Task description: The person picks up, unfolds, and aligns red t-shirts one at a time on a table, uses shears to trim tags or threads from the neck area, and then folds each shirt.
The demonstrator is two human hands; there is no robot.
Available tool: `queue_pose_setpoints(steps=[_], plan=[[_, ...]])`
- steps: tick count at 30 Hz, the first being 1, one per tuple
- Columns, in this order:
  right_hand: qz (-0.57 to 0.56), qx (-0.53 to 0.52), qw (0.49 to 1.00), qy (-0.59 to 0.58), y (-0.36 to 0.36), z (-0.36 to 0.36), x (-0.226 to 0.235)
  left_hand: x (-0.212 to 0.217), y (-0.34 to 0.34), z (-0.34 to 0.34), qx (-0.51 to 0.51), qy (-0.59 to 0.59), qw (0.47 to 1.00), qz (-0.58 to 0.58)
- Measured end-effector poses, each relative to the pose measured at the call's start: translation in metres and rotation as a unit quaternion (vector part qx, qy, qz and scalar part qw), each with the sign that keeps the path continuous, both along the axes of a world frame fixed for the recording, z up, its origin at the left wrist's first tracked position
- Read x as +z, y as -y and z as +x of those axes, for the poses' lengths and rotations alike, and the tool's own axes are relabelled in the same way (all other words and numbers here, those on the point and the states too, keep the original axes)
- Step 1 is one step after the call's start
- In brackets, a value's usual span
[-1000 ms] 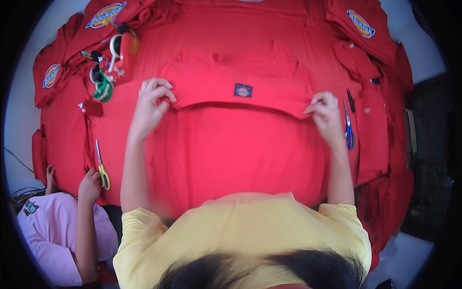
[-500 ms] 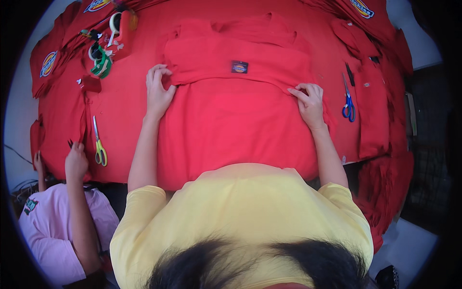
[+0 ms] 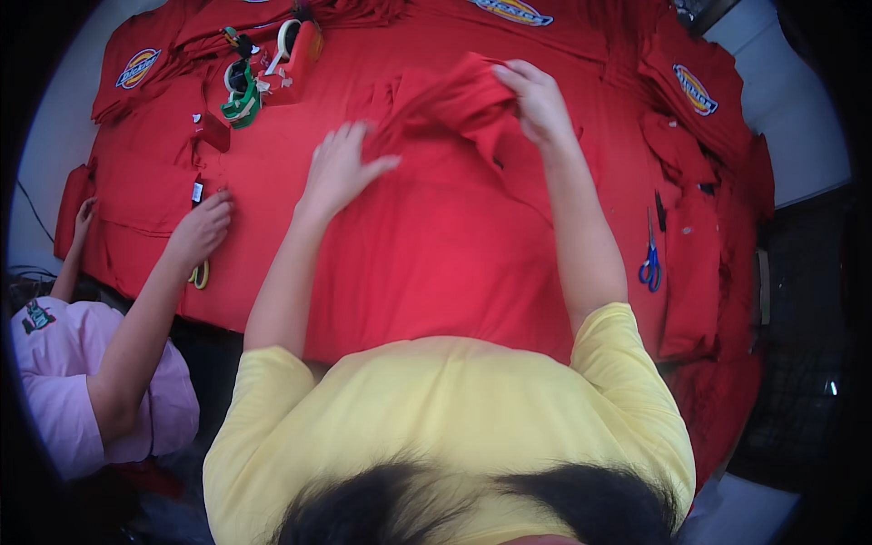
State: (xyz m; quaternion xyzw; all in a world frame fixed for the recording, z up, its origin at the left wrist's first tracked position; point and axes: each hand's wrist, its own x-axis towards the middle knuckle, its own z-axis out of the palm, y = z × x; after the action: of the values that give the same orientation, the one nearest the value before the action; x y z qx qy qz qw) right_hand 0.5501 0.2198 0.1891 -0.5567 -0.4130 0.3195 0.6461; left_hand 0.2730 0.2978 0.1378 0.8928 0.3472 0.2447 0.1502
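Note:
A red knit shirt [image 3: 445, 245] lies spread on the red-covered table in front of me, its upper part bunched and lifted. My right hand [image 3: 538, 100] pinches a raised fold of it at the far side, holding the cloth off the table. My left hand [image 3: 341, 168] is over the shirt's left edge with fingers spread and slightly blurred; nothing shows in its grasp. The dark label seen on the shirt before is hidden in the folds.
Far left stand a red tape dispenser [image 3: 302, 54] and a green tape dispenser [image 3: 242, 102]. Blue-handled scissors [image 3: 650, 263] lie to the right, beside folded red garments [image 3: 692, 291]. At left, a co-worker's hand [image 3: 202, 227] handles red cloth near yellow-handled scissors [image 3: 199, 274].
My right hand has lifted the shirt's upper part up and leftward, bunching it. My left hand has let go of the edge and opened. The co-worker's hand has moved forward and right.

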Motion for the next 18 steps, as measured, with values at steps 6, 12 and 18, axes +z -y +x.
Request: queue_pose_setpoints(steps=[6, 12, 18], plan=[[-0.053, 0.000, 0.985, -0.162, 0.007, 0.081, -0.029, -0.040, 0.001, -0.080, 0.003, 0.115, 0.950, -0.290], [-0.064, 0.026, 0.983, -0.171, 0.019, 0.083, -0.040, -0.042, -0.002, -0.104, 0.001, 0.288, 0.771, -0.568], [-0.068, 0.025, 0.978, -0.196, 0.024, 0.074, -0.039, -0.048, -0.007, -0.113, 0.004, 0.318, 0.748, -0.582]])
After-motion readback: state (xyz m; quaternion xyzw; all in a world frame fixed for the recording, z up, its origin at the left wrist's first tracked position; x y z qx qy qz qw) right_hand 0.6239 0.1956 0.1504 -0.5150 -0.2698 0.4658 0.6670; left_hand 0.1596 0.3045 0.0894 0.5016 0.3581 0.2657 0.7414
